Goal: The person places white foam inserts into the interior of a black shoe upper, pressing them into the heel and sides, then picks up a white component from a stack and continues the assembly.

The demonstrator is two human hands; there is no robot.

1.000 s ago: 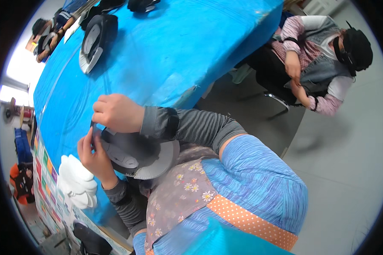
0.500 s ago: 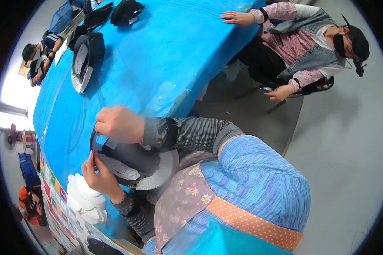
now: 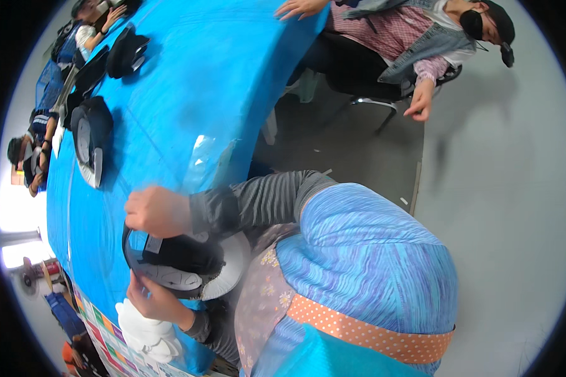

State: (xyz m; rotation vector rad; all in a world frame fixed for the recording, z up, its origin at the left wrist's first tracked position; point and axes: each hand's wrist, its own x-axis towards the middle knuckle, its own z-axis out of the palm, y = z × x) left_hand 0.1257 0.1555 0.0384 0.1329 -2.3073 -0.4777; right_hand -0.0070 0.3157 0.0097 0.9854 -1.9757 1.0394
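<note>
A dark cap [image 3: 188,256] is held with its open inside showing, between my two hands at the table's near edge. Its pale grey brim [image 3: 234,269] points toward my body, and a pale patterned lining runs along one inner side. My right hand [image 3: 159,212], the upper one in the picture, is closed on the rim's upper part, slightly blurred. Lower down, my left hand [image 3: 157,300] pinches the same rim between thumb and fingers. A small label shows inside the cap near my right hand.
The blue-covered table [image 3: 182,81] bears several dark caps, one [image 3: 91,141] with a pale brim. White curved pieces [image 3: 146,330] lie stacked beside my left hand. A co-worker [image 3: 383,47] sits at the upper right, a hand on the table edge. Another person [image 3: 31,154] works across the table.
The view has shifted, so the table and caps sit differently in the picture. My hands keep hold of the cap's rim, and more of its dark inside shows. The co-worker's lower hand has shifted.
</note>
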